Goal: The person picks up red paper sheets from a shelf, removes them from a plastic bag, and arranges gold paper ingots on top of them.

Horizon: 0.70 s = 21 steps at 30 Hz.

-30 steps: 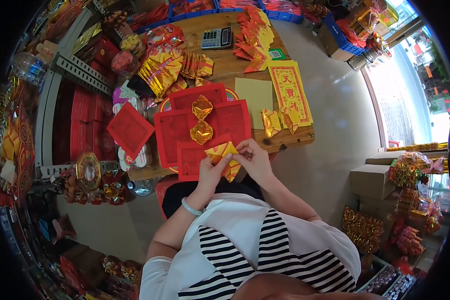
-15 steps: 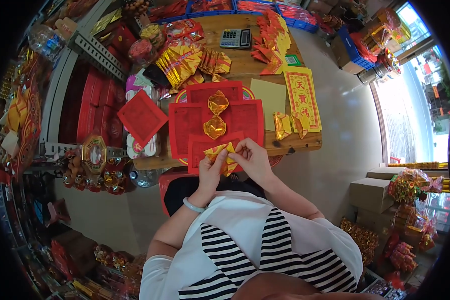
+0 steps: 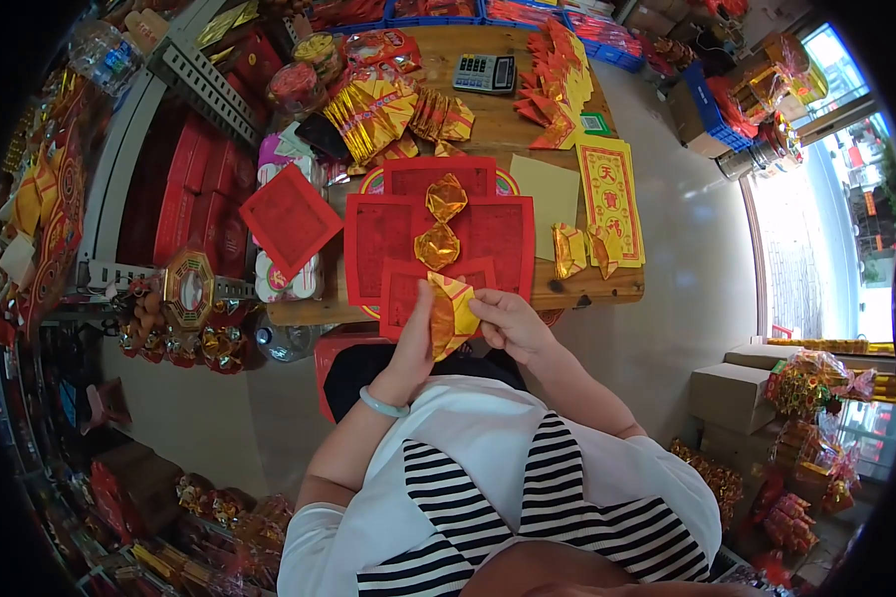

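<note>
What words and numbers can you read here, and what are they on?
"天", "寶", "福": yellow paper.
Calculator: keys too small to read.
Green card: too small.
Gold packets: blurred.
Red sheets: marks too faint.
Gold paper in hand: nothing readable.

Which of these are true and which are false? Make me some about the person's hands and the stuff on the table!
1. The left hand and right hand both touch the folded gold paper. True.
2. The bracelet is on the right wrist. False: the bracelet is on the left wrist.
3. The calculator lies on the wooden table. True.
4. Three shiny gold pieces sit in the middle of the red sheets. False: there are two shiny gold pieces.
</note>
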### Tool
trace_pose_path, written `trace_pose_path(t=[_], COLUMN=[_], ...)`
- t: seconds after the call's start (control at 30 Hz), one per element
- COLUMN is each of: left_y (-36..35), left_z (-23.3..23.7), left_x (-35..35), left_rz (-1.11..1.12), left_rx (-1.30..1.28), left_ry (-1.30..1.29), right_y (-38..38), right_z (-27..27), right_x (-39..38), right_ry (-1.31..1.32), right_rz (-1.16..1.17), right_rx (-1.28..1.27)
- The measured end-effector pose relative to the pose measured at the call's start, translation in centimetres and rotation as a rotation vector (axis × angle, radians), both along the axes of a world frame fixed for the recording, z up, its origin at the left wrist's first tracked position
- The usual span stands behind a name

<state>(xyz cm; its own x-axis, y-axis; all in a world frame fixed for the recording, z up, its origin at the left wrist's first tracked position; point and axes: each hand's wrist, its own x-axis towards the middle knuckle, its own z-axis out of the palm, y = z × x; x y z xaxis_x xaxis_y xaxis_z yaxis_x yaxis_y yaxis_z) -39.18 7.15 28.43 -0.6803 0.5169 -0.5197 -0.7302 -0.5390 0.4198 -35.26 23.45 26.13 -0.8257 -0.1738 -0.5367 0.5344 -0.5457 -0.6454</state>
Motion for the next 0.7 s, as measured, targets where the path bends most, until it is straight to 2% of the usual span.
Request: trace_pose_path(t=[0.03,0.17,0.2,0.33,0.5,0.53,0.67,0.7], left_y=[-0.2,-1.7,-1.6,-1.1,-1.0,-1.0,-1.2,-1.3], left_z=[-0.4,-4.3,-4.0,-1.9,-1.5,-1.5,-2.1,-2.2], left_x=[-0.1,-0.6,-0.5,0.3,0.4,0.4,0.4,0.6], left_rz=[0.004,-0.23,-0.229,-0.151,-0.074,-0.073,-0.229,-0.228], left_rx=[0.001,0.503,0.504,0.254,0.302,0.302,-0.06,-0.06], left_ry=[-0.001,-0.1,-0.101,-0.035,-0.001,-0.001,0.323,0.322], right_y=[0.0,0.2,0.2,0.4,0.6,0.5,0.4,0.1], right_z=[-0.5,-1.8,-1.7,-0.8,-1.4,-1.7,-3.0,-2.5], right_x=[0.1,0.7,0.7,0.1,0.2,0.3,0.6,0.6], right_ry=[-0.001,-0.039,-0.041,-0.034,-0.022,-0.023,-0.036,-0.037], right_rz=[0.004,0.068,0.068,0.054,-0.044,-0.043,-0.054,-0.053], right_rx=[0.001,-0.277,-0.276,-0.326,-0.531,-0.53,-0.362,-0.362])
